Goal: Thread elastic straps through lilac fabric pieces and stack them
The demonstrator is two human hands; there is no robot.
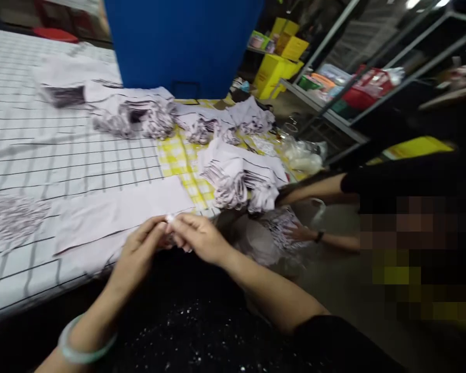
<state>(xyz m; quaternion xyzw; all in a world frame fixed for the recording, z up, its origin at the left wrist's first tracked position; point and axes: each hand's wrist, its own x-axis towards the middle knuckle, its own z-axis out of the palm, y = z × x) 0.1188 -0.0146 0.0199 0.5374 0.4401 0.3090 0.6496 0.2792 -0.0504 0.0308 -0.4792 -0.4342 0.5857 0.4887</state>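
Observation:
My left hand (pixel 137 254) and my right hand (pixel 196 235) meet at the table's near edge, fingertips pinched together on a small white piece (pixel 170 218) that I cannot name. A pale jade bangle (pixel 81 344) circles my left wrist. Just beyond my fingers lies a flat white fabric panel (pixel 116 212) on the white, black-lined table cover (pixel 62 155). To the right sits a heap of white garments with black stripes (pixel 238 176).
More striped bundles (pixel 147 118) lie along the back near a big blue bin (pixel 182 44). A co-worker in black at the right reaches both arms (pixel 314 189) into a bag of garments below the table. Yellow boxes (pixel 279 67) and metal shelving (pixel 334 103) stand behind.

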